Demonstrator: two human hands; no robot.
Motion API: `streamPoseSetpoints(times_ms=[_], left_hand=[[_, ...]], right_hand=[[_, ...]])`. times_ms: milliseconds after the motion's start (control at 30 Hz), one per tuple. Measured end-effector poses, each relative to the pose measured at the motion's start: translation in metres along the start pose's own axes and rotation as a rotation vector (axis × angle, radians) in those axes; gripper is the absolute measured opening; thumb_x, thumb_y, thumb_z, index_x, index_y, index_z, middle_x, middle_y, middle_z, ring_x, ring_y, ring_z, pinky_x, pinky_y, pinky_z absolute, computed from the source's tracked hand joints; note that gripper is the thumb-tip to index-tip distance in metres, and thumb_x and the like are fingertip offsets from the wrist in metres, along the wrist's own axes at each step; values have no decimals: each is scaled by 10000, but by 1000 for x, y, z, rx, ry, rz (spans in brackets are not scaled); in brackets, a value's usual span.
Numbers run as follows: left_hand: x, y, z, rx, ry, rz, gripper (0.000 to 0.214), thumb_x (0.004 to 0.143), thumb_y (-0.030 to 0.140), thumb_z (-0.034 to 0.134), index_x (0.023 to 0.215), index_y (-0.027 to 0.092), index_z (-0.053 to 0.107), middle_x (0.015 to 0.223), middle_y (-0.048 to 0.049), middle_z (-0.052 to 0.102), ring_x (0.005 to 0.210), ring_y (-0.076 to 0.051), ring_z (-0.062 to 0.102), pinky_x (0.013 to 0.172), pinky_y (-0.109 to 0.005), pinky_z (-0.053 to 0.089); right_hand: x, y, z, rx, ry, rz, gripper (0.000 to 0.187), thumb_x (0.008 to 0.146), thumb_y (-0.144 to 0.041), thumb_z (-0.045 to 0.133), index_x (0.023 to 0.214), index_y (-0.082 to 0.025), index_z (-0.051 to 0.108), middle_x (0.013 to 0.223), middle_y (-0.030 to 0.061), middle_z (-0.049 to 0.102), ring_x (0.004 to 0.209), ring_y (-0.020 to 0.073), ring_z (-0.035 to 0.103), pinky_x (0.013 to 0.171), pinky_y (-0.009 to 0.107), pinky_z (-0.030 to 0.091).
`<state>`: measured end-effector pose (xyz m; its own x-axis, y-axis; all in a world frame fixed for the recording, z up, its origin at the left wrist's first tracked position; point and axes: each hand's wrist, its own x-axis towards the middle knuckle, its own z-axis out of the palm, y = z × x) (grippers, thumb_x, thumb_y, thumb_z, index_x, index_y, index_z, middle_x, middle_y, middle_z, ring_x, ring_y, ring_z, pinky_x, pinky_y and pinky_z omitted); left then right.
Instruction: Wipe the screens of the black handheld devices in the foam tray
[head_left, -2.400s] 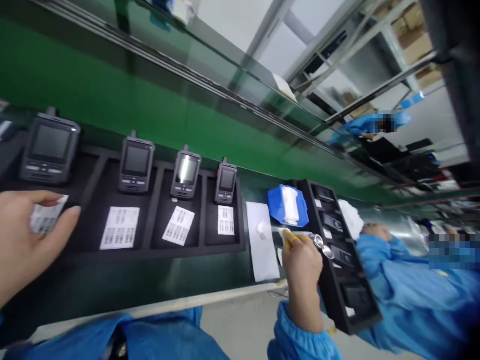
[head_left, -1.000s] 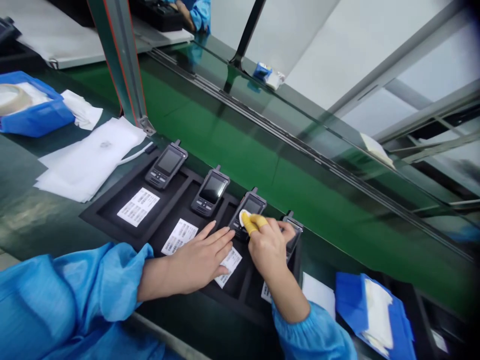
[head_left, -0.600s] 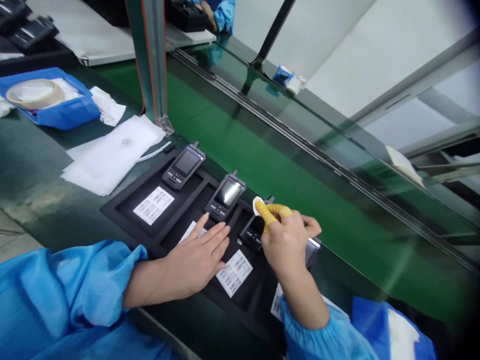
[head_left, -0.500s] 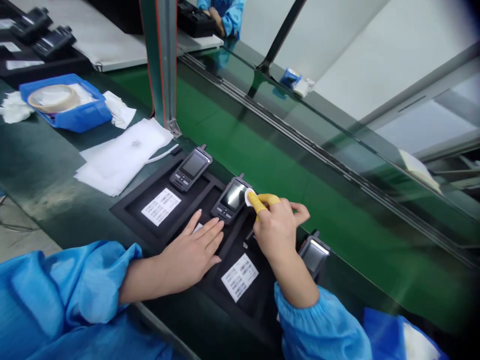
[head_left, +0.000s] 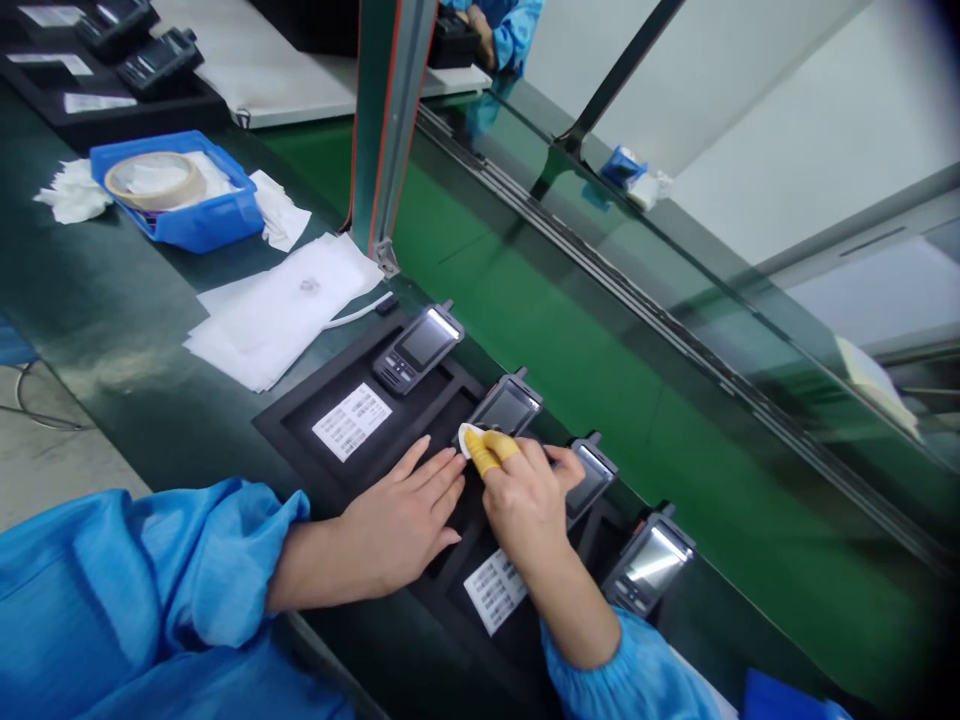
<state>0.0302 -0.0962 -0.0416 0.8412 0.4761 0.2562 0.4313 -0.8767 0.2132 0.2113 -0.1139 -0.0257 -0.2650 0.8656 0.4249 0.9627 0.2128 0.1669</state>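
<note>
Fingers [head_left: 486, 452] of the right hand [head_left: 525, 500], two of them in yellow cots, pinch a small white pad [head_left: 467, 437] and press it against the lower edge of the second handset [head_left: 507, 408] in the black foam tray [head_left: 300, 425]. That handset sits in its own slot, between the first handset [head_left: 420, 345] and the third handset [head_left: 592, 475]; a fourth handset [head_left: 649, 562] lies further right.

To do this well, I'd judge light, even pressure matters: keep the pad flat on the glass, stroke one way, and let only the cots near the screen, no bare skin.

Now the pose. The right wrist is bent down, forearm coming up from the lower right in a blue sleeve [head_left: 637, 670], thumb tucked towards the third handset. The left hand [head_left: 405, 520] lies flat, palm down, fingers stretched out and together, gripping nothing; it rests on the tray just beside the right hand and steadies it. A barcode label [head_left: 351, 421] lies in the first slot, and a stack of white sheets [head_left: 281, 305] sits on the desk [head_left: 112, 330] beyond.
</note>
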Motion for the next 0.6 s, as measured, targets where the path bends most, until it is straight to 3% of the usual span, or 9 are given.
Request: streamPoseSetpoints(times_ms=[133,200,333,467,600], left_hand=[[-1,0,0,-5,7,2,426,960,347,374,1240,69,534,1360,-137,487,1309,-263,385,1127,-468,158],[-1,0,0,-3,9,5,425,959,347,378,1234,65,539,1357,-139,490,1306,-266,388,1125,-471,165],[-1,0,1,-5,19,15,434,951,345,397,1236,49,535,1349,-152,495,1303,-281,390,1120,-478,168],[0,-1,3,-18,30,11,441,950,341,401,1240,35,528,1346,-164,494,1301,-290,393,1115,-483,184],[-3,-2,-1,-38,48,8,411,947,326,416,1221,48,546,1330,-155,514,1288,-286,413,1111,-484,214]], right_hand=[[6,31,8,-160,116,159,238,757,-31,490,665,-193,638,910,25,658,830,164,460,828,396,207],[6,40,13,-186,124,170,249,743,-28,484,615,-190,624,904,25,658,818,164,455,816,393,216],[-9,20,12,-97,68,126,265,734,-29,473,667,-207,658,939,28,656,830,161,464,823,395,232],[-22,-5,-2,10,-8,87,278,726,-18,472,725,-216,667,961,22,657,848,157,486,824,389,238],[-3,11,-17,-105,118,157,261,737,-44,471,810,-211,658,918,24,651,777,153,474,789,383,229]])
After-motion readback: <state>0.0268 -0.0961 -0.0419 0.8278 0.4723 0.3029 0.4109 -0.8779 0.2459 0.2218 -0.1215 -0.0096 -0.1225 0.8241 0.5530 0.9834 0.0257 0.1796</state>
